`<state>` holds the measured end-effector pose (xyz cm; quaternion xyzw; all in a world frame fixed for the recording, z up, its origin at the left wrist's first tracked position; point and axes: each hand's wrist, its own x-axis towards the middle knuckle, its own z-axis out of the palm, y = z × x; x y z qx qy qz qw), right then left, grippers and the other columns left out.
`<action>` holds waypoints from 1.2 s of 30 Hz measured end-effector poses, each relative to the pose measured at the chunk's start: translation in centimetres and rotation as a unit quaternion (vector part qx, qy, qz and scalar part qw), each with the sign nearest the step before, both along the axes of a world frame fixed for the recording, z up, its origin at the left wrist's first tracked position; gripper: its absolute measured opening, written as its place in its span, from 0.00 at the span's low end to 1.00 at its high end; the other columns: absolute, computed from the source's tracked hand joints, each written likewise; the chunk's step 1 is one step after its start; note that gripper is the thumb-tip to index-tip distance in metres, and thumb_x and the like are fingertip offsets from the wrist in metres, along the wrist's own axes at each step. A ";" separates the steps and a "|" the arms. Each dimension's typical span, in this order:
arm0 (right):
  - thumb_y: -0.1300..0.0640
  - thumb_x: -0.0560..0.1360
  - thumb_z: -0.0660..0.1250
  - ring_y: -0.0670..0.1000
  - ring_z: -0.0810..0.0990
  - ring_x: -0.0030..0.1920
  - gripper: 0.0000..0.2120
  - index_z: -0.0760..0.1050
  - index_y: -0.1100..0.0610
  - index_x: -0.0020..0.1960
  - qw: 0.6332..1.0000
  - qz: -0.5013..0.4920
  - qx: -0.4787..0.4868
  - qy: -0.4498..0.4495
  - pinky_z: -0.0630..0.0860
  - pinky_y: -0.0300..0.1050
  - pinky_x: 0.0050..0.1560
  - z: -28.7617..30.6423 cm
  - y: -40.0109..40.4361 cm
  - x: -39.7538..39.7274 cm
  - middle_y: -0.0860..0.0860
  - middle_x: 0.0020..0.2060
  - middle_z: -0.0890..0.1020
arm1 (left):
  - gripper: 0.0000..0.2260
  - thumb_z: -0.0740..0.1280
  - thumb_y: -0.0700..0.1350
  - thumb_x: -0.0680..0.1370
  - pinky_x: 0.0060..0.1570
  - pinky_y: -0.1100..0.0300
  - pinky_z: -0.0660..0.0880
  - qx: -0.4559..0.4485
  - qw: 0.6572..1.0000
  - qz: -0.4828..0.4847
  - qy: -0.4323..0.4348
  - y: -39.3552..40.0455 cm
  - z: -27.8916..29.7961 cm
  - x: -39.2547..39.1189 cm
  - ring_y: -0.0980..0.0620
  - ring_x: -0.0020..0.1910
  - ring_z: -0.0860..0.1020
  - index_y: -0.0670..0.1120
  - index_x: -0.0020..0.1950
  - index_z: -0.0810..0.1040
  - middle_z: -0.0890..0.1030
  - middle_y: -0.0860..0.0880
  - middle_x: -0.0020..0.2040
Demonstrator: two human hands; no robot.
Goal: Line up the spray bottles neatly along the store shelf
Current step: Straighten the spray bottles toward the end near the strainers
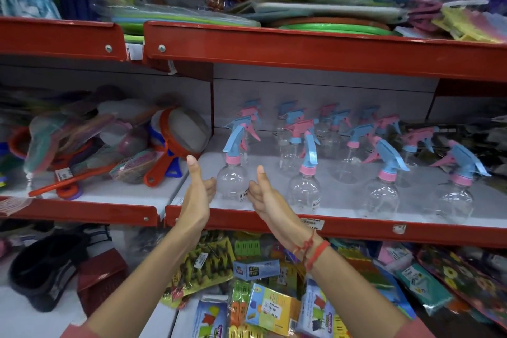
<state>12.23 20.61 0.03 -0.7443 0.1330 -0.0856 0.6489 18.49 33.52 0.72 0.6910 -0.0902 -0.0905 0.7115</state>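
Several clear spray bottles with blue and pink trigger heads stand on the white middle shelf (343, 214) in loose rows. The front-left bottle (232, 181) has a blue trigger and a pink collar. My left hand (198, 189) presses its fingers against that bottle's left side, thumb up. My right hand (261, 195) touches its right side, thumb up, so the bottle sits between both hands. To the right stand more front bottles (304, 189), (382, 195), (455, 197). Behind them the back rows (329, 129) are blurred.
A red shelf lip (356, 230) runs along the front edge. Orange-handled strainers (175, 140) and mixed plastic goods fill the left bay. Packaged goods (269, 307) lie on the shelf below. The red upper shelf (315, 49) overhangs the bottles.
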 end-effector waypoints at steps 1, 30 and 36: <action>0.26 0.70 0.45 0.51 0.64 0.74 0.46 0.58 0.59 0.74 1.000 0.001 -0.002 0.002 0.55 0.53 0.76 0.0 0.1 -0.3 0.57 0.73 0.66 | 0.58 0.40 0.79 0.57 0.73 0.48 0.57 0.000 1.000 -0.003 -0.001 0.1 -0.2 -0.1 0.48 0.68 0.72 0.39 0.70 0.70 0.72 0.41 0.70; 0.29 0.72 0.44 0.45 0.52 0.77 0.37 0.53 0.45 0.76 0.999 -0.006 -0.031 -0.033 0.50 0.50 0.77 -1.6 4.2 -2.8 0.44 0.78 0.54 | 0.60 0.41 0.81 0.56 0.74 0.51 0.57 0.001 0.997 -0.076 -0.011 1.1 -0.2 1.2 0.47 0.70 0.69 0.37 0.71 0.67 0.69 0.40 0.72; 0.28 0.72 0.44 0.45 0.52 0.77 0.37 0.52 0.44 0.76 0.999 0.000 -0.019 -0.041 0.50 0.51 0.77 -2.0 4.8 -2.9 0.44 0.78 0.54 | 0.52 0.35 0.74 0.67 0.69 0.55 0.63 0.018 0.995 -0.098 -0.005 1.1 0.6 2.5 0.47 0.70 0.70 0.37 0.71 0.67 0.70 0.40 0.71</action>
